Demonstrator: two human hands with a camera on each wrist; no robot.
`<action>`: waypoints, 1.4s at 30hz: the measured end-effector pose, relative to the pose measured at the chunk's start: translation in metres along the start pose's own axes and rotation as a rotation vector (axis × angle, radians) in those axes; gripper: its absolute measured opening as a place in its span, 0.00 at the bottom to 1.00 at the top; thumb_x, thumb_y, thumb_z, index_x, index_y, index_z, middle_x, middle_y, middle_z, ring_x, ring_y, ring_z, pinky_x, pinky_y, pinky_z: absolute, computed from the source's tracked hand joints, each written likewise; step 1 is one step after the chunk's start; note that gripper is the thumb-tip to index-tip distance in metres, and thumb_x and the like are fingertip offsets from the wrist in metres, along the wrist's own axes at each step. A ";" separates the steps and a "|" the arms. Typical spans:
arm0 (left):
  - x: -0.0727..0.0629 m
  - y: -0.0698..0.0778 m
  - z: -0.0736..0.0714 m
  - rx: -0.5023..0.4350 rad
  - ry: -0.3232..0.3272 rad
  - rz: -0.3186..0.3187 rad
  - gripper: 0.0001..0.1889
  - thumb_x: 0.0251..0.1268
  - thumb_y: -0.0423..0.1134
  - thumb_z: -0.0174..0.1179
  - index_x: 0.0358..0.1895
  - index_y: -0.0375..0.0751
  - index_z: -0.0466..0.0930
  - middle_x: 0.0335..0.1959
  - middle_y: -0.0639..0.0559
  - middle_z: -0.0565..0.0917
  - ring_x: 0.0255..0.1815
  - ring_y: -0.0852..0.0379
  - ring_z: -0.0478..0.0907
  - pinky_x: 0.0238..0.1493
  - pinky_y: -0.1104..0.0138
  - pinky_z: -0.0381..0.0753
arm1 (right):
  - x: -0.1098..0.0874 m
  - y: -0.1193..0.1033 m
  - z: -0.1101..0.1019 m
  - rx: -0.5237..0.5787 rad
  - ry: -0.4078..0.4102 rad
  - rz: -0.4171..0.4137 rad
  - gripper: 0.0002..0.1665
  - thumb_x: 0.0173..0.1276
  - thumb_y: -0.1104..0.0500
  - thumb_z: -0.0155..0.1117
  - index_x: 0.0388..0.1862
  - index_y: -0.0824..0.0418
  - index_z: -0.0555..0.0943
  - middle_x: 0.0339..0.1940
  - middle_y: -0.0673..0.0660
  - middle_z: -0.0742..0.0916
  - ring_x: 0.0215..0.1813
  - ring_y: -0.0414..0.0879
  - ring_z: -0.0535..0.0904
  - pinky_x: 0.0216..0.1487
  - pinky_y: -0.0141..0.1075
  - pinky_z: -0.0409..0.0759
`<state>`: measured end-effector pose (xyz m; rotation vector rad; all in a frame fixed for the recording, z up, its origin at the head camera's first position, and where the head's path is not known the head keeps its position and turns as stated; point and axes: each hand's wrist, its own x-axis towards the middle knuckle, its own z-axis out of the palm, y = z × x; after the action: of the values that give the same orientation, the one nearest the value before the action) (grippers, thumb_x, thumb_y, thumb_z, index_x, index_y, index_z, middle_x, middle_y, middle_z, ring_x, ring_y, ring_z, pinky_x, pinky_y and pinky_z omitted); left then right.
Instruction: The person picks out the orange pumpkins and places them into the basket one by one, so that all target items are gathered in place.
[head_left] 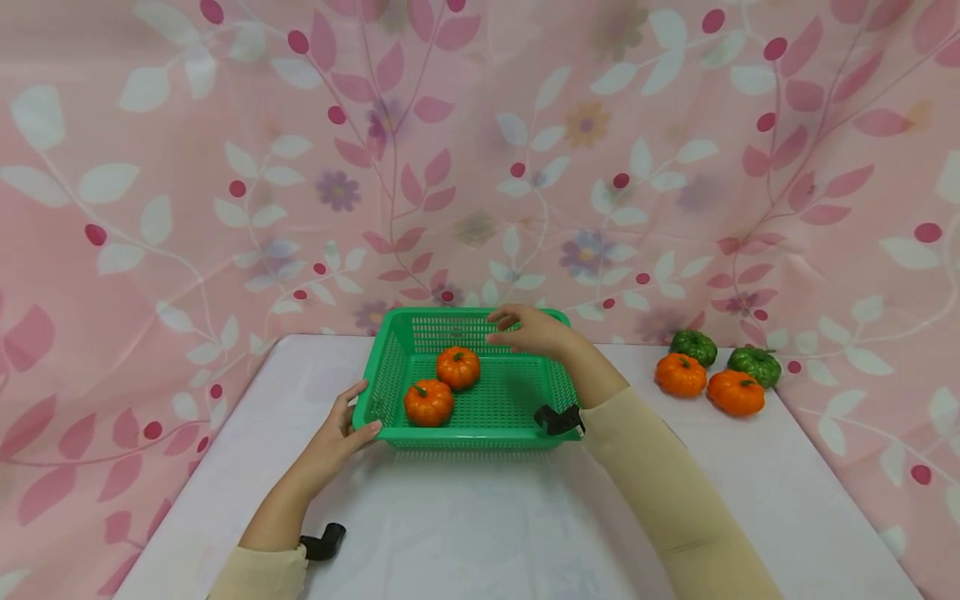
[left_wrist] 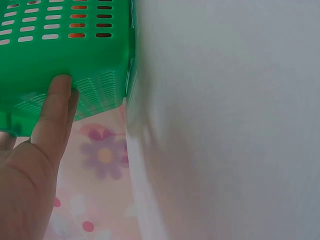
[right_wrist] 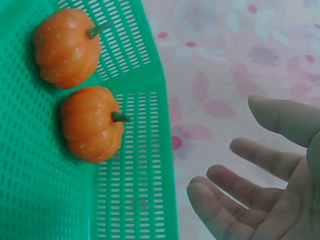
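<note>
A green slotted plastic basket (head_left: 480,433) stands on the white-covered table, with two orange mini pumpkins in its left half, the front pumpkin (head_left: 429,403) and the rear pumpkin (head_left: 458,368). My left hand (head_left: 335,437) holds the basket at its front left corner, thumb at the rim and fingers along the outer wall; the left wrist view has these fingers (left_wrist: 54,112) lying on the green plastic. Over the basket's back right part hovers my right hand (head_left: 532,329), its fingers loosely bent and nothing between them. Both pumpkins also show in the right wrist view, apart from that hand (right_wrist: 250,195).
To the right on the table sit two more orange pumpkins (head_left: 680,375) (head_left: 736,392), with two green pumpkins (head_left: 693,347) (head_left: 754,367) close behind them. A pink floral cloth (head_left: 465,167) hangs behind the table's back edge.
</note>
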<state>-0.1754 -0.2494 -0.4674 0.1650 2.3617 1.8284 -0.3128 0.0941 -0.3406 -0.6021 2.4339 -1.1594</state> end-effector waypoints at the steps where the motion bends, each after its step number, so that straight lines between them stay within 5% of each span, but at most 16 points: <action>1: 0.000 0.000 0.000 -0.001 0.002 0.000 0.43 0.75 0.42 0.58 0.81 0.53 0.37 0.76 0.31 0.55 0.67 0.39 0.68 0.61 0.61 0.77 | -0.003 -0.001 0.000 -0.004 0.004 0.000 0.29 0.73 0.50 0.65 0.69 0.55 0.73 0.68 0.65 0.75 0.57 0.59 0.80 0.58 0.47 0.80; 9: -0.001 0.001 0.001 0.031 0.012 -0.004 0.42 0.76 0.43 0.58 0.81 0.53 0.38 0.76 0.31 0.55 0.67 0.39 0.68 0.63 0.58 0.76 | -0.026 -0.004 -0.003 -0.101 0.067 -0.040 0.27 0.73 0.48 0.64 0.68 0.55 0.75 0.65 0.62 0.78 0.61 0.59 0.77 0.58 0.50 0.79; 31: 0.000 0.002 0.002 0.020 0.016 -0.004 0.41 0.76 0.39 0.56 0.81 0.52 0.38 0.76 0.31 0.57 0.67 0.39 0.69 0.62 0.59 0.77 | -0.080 0.019 -0.013 -0.076 0.296 -0.058 0.25 0.73 0.45 0.64 0.64 0.52 0.77 0.61 0.54 0.81 0.62 0.54 0.76 0.60 0.55 0.77; 42: 0.000 0.001 0.003 0.014 0.017 0.004 0.41 0.76 0.41 0.57 0.81 0.51 0.39 0.75 0.30 0.58 0.66 0.40 0.70 0.60 0.62 0.78 | -0.111 0.031 -0.031 -0.019 0.414 -0.105 0.25 0.76 0.49 0.60 0.64 0.62 0.76 0.62 0.65 0.79 0.61 0.63 0.76 0.60 0.58 0.76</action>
<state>-0.1744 -0.2465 -0.4667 0.1571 2.3879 1.8226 -0.2425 0.1896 -0.3303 -0.5445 2.7860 -1.4237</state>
